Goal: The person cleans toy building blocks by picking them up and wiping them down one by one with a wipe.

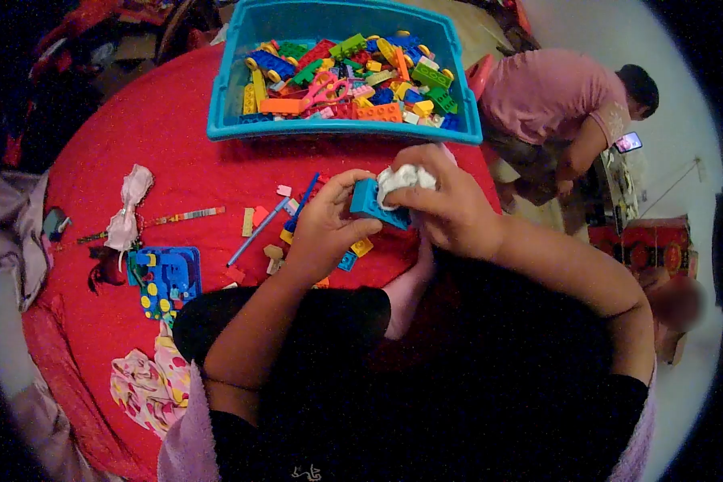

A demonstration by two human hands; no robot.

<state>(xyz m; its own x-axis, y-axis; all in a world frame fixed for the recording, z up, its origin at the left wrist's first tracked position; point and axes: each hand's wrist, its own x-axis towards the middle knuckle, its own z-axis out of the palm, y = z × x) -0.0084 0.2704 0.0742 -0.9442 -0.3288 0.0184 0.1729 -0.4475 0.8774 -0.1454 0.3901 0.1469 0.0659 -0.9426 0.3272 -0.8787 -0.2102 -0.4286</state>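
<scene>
My left hand (327,218) is closed around a blue toy building block (367,198), held up over the red cloth. A crumpled white cloth or tissue (407,180) is pinched in my right hand (459,207) and pressed against the block's right side. Part of the block is hidden behind my fingers. Beneath and beside my left hand lie loose toy pieces, among them a yellow block (361,247), a small blue piece (347,261) and a long blue stick (257,231).
A turquoise bin (345,128) full of mixed toy blocks stands at the back of the red cloth (96,169). To the left lie a blue toy (177,273), a pale bow (128,209) and patterned fabric (140,390). Another person (550,100) sits at right near a lit phone (628,142).
</scene>
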